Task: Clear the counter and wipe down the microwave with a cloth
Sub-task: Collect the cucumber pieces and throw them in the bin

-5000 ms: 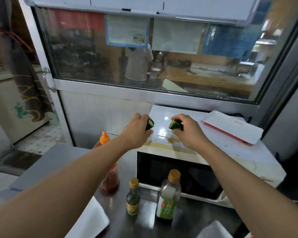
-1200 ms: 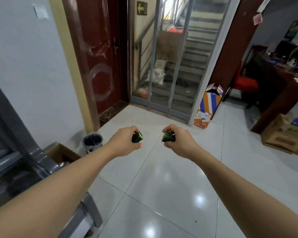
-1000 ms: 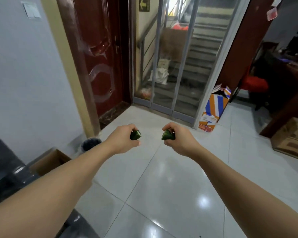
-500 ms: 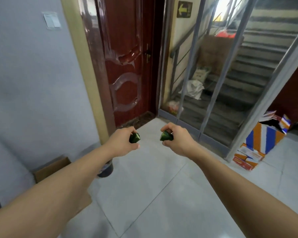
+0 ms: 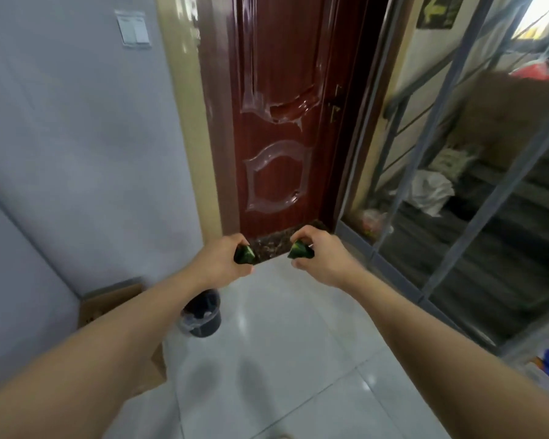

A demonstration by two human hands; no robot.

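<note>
Two green scraps, perhaps rind, pinched in left hand and right hand, now nearer the bin for dumping.

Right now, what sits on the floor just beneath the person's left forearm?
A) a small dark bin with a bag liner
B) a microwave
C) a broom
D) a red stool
A: a small dark bin with a bag liner stands on the pale tiles beside a cardboard box, just under the left forearm; no stool, microwave or broom shows.
</note>
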